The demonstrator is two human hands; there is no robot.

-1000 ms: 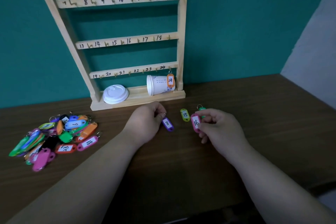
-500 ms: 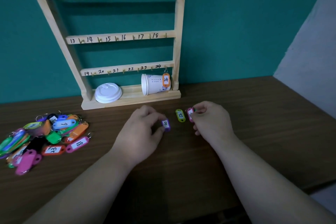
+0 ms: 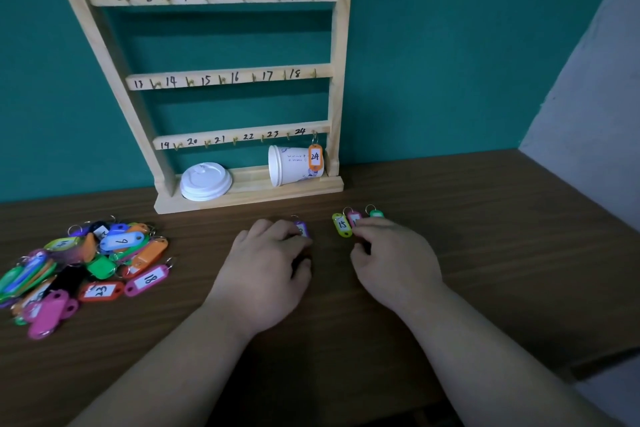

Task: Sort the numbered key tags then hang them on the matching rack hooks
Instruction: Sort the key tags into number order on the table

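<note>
From my remote seat I see both hands low on the brown tabletop [image 3: 502, 239], in front of the wooden rack [image 3: 341, 45], apart from each other. The left hand [image 3: 266, 263] lies in front of the rack's base with its fingertips on a purple tag [image 3: 302, 228], hiding the tag's near end. I cannot tell whether it grips the tag or only touches it. The right hand [image 3: 394, 256] sits in front of the rack's right post, its fingertips over the near end of a pink tag [image 3: 354, 218]. Here too I cannot tell a grip from a touch. Just left of the pink tag lies a yellow-green tag marked 15 [image 3: 341, 225], and just right of it a green tag [image 3: 376, 213]. An orange tag marked 24 [image 3: 315, 157] hangs on the rack's bottom-right hook, in front of a white cup [image 3: 291, 165] lying on its side on the base. A white lid [image 3: 206, 181] rests at the base's left end. A pile of mixed tags [image 3: 86, 263] lies well to the rack's left front.
</note>
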